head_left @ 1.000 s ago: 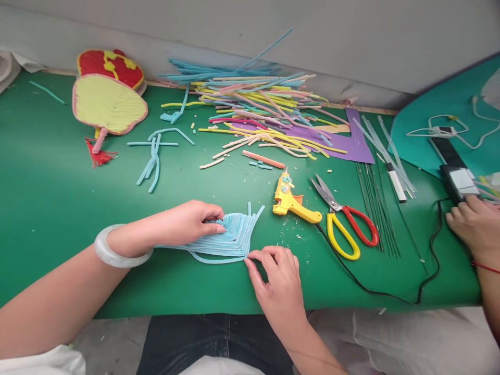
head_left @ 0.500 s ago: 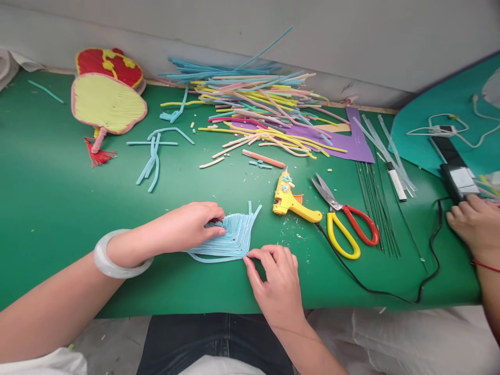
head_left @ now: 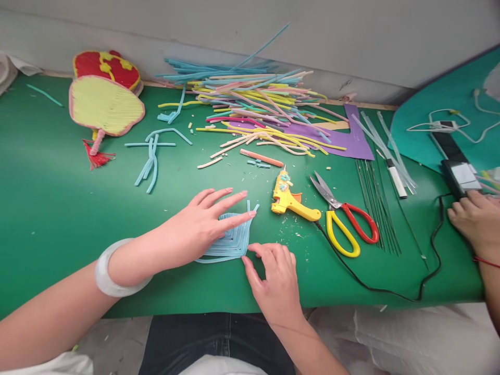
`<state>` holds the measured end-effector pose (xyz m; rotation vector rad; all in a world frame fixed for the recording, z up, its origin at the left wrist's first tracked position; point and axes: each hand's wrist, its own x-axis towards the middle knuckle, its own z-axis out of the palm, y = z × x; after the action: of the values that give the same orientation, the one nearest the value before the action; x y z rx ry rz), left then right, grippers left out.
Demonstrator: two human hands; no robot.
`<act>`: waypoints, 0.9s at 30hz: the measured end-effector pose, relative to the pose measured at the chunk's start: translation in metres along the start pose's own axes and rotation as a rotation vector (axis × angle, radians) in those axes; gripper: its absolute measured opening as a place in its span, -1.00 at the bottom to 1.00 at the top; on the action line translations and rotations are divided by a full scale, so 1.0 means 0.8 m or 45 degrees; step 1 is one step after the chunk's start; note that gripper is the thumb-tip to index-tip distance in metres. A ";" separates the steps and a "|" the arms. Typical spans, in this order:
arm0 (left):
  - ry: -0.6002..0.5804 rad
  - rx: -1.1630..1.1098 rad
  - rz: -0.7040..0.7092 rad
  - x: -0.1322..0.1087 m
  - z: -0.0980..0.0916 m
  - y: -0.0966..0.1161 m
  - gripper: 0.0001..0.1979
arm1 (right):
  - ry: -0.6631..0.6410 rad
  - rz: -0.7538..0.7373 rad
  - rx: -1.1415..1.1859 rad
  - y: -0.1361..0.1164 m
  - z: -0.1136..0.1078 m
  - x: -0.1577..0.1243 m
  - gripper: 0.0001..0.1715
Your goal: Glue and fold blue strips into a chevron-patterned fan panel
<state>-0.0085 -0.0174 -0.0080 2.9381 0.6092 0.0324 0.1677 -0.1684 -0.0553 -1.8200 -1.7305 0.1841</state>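
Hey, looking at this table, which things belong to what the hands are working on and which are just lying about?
In hand: blue strip piece, pressed flat under the left hand; right hand at its corner.
Lying about, untouched: glue gun, scissors, loose strip pile, yellow fan, purple sheet.

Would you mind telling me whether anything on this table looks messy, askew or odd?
Mostly mess: the coloured strips lie in a tangled heap by the wall, offcuts litter the table around the glue gun, and the scissors lie open. Uneven strip ends stick out of the blue piece under the left hand.
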 end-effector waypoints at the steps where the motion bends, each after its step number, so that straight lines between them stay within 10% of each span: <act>1: -0.035 -0.002 0.066 0.001 0.000 0.000 -0.19 | -0.004 0.000 -0.001 0.000 0.000 0.000 -0.89; 10: -0.155 -0.026 0.194 0.004 0.001 0.005 -0.25 | -0.031 0.054 0.070 0.001 -0.011 0.004 -0.86; 15: -0.146 0.001 0.155 0.003 0.003 0.004 -0.19 | 0.017 -0.119 -0.094 0.027 -0.052 0.063 -0.82; 21: -0.157 0.010 0.164 0.003 0.002 0.008 -0.13 | -0.343 -0.446 -0.373 0.043 -0.049 0.156 -0.50; 27: -0.184 0.007 0.126 0.007 0.001 0.004 -0.05 | -0.525 -0.544 -0.415 0.045 -0.025 0.169 -0.58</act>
<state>-0.0019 -0.0182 -0.0083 2.9406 0.4439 -0.1702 0.2270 -0.0462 -0.0164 -1.6538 -2.5228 0.1083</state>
